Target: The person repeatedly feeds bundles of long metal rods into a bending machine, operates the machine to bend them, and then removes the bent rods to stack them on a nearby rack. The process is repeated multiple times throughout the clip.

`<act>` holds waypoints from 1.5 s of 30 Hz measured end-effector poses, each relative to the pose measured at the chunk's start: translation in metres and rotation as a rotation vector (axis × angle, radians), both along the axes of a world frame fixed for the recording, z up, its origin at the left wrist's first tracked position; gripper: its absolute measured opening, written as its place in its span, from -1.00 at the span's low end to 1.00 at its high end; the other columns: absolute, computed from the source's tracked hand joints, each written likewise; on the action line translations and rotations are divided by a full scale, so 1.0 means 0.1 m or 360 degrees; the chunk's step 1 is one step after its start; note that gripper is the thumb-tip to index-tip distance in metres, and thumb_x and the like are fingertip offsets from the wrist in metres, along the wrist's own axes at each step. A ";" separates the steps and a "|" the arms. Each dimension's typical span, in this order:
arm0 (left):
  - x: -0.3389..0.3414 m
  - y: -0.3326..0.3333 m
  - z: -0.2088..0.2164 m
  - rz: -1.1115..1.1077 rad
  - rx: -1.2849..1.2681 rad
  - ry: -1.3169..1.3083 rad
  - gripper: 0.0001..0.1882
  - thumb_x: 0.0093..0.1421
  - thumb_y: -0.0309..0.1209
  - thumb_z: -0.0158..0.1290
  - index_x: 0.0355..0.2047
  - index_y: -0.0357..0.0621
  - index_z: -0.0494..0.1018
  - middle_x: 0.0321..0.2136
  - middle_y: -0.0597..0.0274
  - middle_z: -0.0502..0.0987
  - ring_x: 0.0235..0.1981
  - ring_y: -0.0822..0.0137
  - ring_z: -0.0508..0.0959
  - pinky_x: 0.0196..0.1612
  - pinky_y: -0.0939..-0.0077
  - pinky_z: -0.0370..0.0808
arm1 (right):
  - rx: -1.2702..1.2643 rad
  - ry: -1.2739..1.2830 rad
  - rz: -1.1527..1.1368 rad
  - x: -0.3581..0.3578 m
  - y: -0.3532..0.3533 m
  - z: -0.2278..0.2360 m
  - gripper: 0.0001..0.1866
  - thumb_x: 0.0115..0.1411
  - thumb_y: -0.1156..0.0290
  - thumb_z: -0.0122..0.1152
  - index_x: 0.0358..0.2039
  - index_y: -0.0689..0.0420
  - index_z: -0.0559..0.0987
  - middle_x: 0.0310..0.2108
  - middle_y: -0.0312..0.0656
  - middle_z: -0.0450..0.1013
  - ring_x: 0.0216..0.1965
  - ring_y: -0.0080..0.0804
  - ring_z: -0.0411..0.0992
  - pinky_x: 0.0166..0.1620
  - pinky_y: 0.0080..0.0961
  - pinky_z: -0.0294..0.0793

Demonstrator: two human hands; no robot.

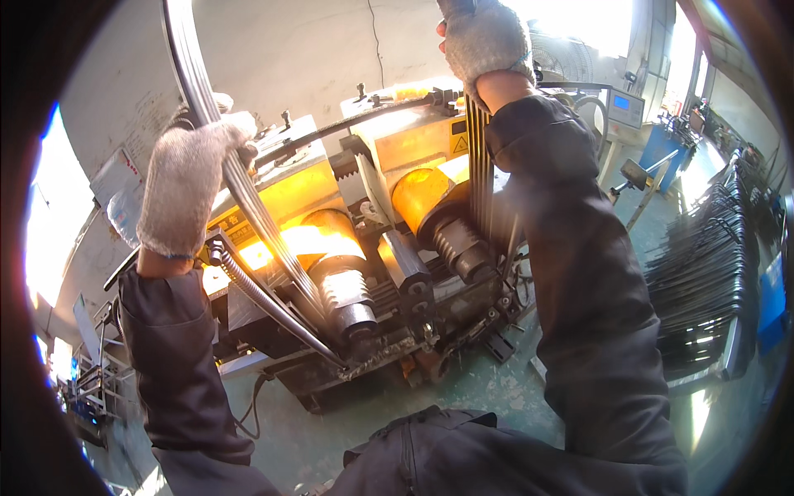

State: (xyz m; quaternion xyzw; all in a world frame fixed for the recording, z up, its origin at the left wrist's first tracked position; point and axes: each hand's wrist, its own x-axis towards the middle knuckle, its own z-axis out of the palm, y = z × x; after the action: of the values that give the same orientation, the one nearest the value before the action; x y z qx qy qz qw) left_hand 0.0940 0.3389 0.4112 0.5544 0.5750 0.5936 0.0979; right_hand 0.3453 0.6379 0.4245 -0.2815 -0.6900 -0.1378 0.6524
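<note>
My left hand (186, 186) grips a rod bundle (248, 194) above the machine (347, 273). My right hand (484, 41) grips more rods (478, 165) over its right roller (455, 244). Open floor (488, 384) lies below.

The machine (364, 273) stood on the floor (488, 388) directly before the person, with two threaded rollers (347, 298) side by side at its near face, one left, one right. The left hand (186, 186) was closed around a bundle of long rods (240, 178) that ran from above down to the left roller. The right hand (484, 41) gripped a second bundle of rods (478, 165) above the right roller (457, 248). A flexible hose (265, 302) crossed the machine's left near side. A rack of stacked rods (707, 281) stood on the floor well to the right, and a control box (622, 107) lay behind the machine on the right.
</note>
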 end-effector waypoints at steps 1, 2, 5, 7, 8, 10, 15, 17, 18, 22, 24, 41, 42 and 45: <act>0.01 0.02 0.03 0.0092 -0.0023 0.0210 -0.66 0.50 -0.42 0.22 0.19 -0.33 0.52 -0.25 0.15 0.68 -0.21 0.35 0.74 -0.17 0.44 0.75 | -0.0014 -0.0182 -0.0170 0.06 -0.08 0.00 -0.60 0.61 0.09 0.02 -0.06 0.12 0.69 -0.17 0.22 0.65 -0.05 0.35 0.62 0.07 0.20 0.61; 0.03 0.03 0.04 0.0150 -0.0033 0.0424 -0.70 0.53 -0.44 0.20 0.18 -0.32 0.53 -0.25 0.14 0.68 -0.20 0.35 0.74 -0.18 0.45 0.75 | -0.0028 -0.0364 -0.0336 0.17 -0.17 -0.02 -0.58 0.61 0.05 0.04 -0.04 0.13 0.69 -0.14 0.24 0.66 -0.02 0.36 0.62 0.09 0.18 0.61; 0.10 0.01 0.05 -0.0053 0.0146 -0.0006 -0.68 0.55 -0.50 0.12 0.25 -0.26 0.48 -0.14 0.08 0.68 -0.21 0.20 0.75 -0.15 0.38 0.74 | -0.0466 0.0003 -0.0171 0.47 -0.63 -0.36 -0.46 0.50 -0.02 0.42 0.11 0.27 0.64 -0.13 -0.08 0.75 -0.17 -0.12 0.75 -0.03 -0.19 0.79; 0.15 -0.08 -0.01 0.0061 0.0008 -0.0453 -0.60 0.40 -0.61 0.15 0.23 -0.27 0.50 -0.14 0.10 0.69 -0.22 0.23 0.74 -0.11 0.36 0.73 | 0.0097 0.0370 0.0264 0.64 -1.04 -1.08 -0.54 0.48 0.21 0.47 0.18 0.29 0.64 -0.07 -0.03 0.72 -0.11 -0.12 0.72 0.04 -0.20 0.72; 0.17 -0.12 -0.06 0.0163 -0.0134 -0.0234 -0.57 0.32 -0.62 0.16 0.21 -0.29 0.52 -0.16 0.13 0.71 -0.21 0.29 0.73 -0.08 0.40 0.72 | -0.0066 0.0364 0.0295 0.78 -1.31 -1.47 -0.64 0.50 0.35 0.44 0.17 0.29 0.66 -0.02 0.01 0.69 -0.12 -0.22 0.68 0.00 -0.31 0.69; 0.17 -0.22 -0.09 0.0140 -0.0200 -0.0069 -0.60 0.33 -0.61 0.17 0.19 -0.30 0.55 -0.18 0.16 0.73 -0.20 0.35 0.73 -0.04 0.45 0.71 | -0.0220 0.0542 0.1021 0.82 -1.68 -2.29 -0.85 0.45 0.63 0.34 0.00 0.31 0.66 -0.15 -0.08 0.65 -0.16 -0.42 0.60 -0.08 -0.42 0.62; 0.13 -0.31 -0.01 0.0268 -0.0519 0.0551 -0.61 0.34 -0.61 0.18 0.18 -0.28 0.54 -0.09 0.15 0.70 -0.03 0.33 0.72 0.04 0.42 0.70 | -0.1947 0.0599 0.1048 0.75 -2.13 -3.97 -0.78 0.46 0.51 0.37 0.07 0.23 0.66 -0.10 -0.16 0.63 -0.10 -0.35 0.58 0.00 -0.44 0.58; 0.14 -0.30 0.02 0.0270 -0.0558 0.0458 -0.57 0.34 -0.64 0.16 0.22 -0.27 0.51 -0.06 0.10 0.68 0.01 0.25 0.72 0.11 0.37 0.70 | -0.2058 0.0414 0.1049 0.72 -1.97 -4.28 -0.63 0.40 0.53 0.35 0.20 0.17 0.66 -0.03 -0.04 0.61 -0.01 -0.09 0.62 0.08 -0.30 0.61; 0.16 -0.30 0.02 0.0293 -0.0532 0.0124 -0.56 0.34 -0.65 0.15 0.23 -0.26 0.50 -0.05 0.09 0.68 0.02 0.22 0.72 0.13 0.35 0.70 | -0.1920 0.0335 0.1174 0.71 -1.89 -4.36 -0.57 0.37 0.54 0.33 0.26 0.14 0.65 0.00 0.00 0.60 0.03 0.01 0.62 0.12 -0.24 0.61; 0.19 -0.30 0.02 0.0207 -0.0428 0.0148 -0.56 0.34 -0.65 0.16 0.22 -0.30 0.50 -0.08 0.08 0.71 0.01 0.21 0.74 0.12 0.35 0.75 | -0.1595 -0.0431 0.0811 0.51 -1.47 -4.32 -0.52 0.38 0.63 0.21 0.29 0.14 0.66 0.13 0.10 0.61 0.15 0.05 0.61 0.23 -0.15 0.60; 0.18 -0.33 0.05 0.0405 -0.0587 0.0502 -0.57 0.36 -0.57 0.17 0.23 -0.28 0.53 -0.09 0.11 0.75 -0.02 0.28 0.74 0.06 0.40 0.73 | -0.1406 -0.0350 0.0757 0.32 -1.38 -4.21 -0.56 0.43 0.62 0.20 0.28 0.18 0.67 0.17 0.13 0.63 0.15 0.01 0.63 0.22 -0.17 0.62; 0.17 -0.28 0.04 0.0217 -0.0494 0.0232 -0.61 0.44 -0.49 0.22 0.25 -0.27 0.56 -0.08 0.09 0.78 0.00 0.26 0.76 0.12 0.37 0.69 | -0.1565 -0.0252 0.0957 0.08 -1.34 -4.28 -0.47 0.59 0.60 0.01 0.52 0.18 0.51 0.22 0.03 0.68 0.15 -0.23 0.70 0.19 -0.30 0.72; 0.14 -0.28 0.04 0.0245 -0.0509 0.0199 -0.61 0.45 -0.48 0.23 0.24 -0.27 0.57 -0.06 0.09 0.77 0.02 0.26 0.76 0.14 0.35 0.70 | -0.1566 -0.0400 0.0860 0.11 -1.34 -4.27 -0.45 0.59 0.62 -0.01 0.54 0.17 0.49 0.23 0.01 0.68 0.15 -0.23 0.71 0.18 -0.32 0.72; 0.05 -0.30 0.04 0.0348 -0.0647 0.0656 -0.61 0.45 -0.45 0.25 0.25 -0.26 0.56 -0.05 0.11 0.77 0.03 0.28 0.76 0.14 0.37 0.71 | -0.1381 -0.0584 0.0710 0.14 -1.27 -4.34 -0.38 0.38 0.57 0.18 0.47 0.17 0.54 0.24 0.03 0.66 0.22 0.00 0.63 0.28 -0.18 0.61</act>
State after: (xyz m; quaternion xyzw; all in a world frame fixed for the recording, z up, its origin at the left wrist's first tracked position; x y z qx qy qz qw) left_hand 0.0991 0.3086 0.4152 0.5670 0.7460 0.3486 0.0235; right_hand 0.3588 0.5106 -0.0099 -0.3433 -0.8299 0.2563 0.3574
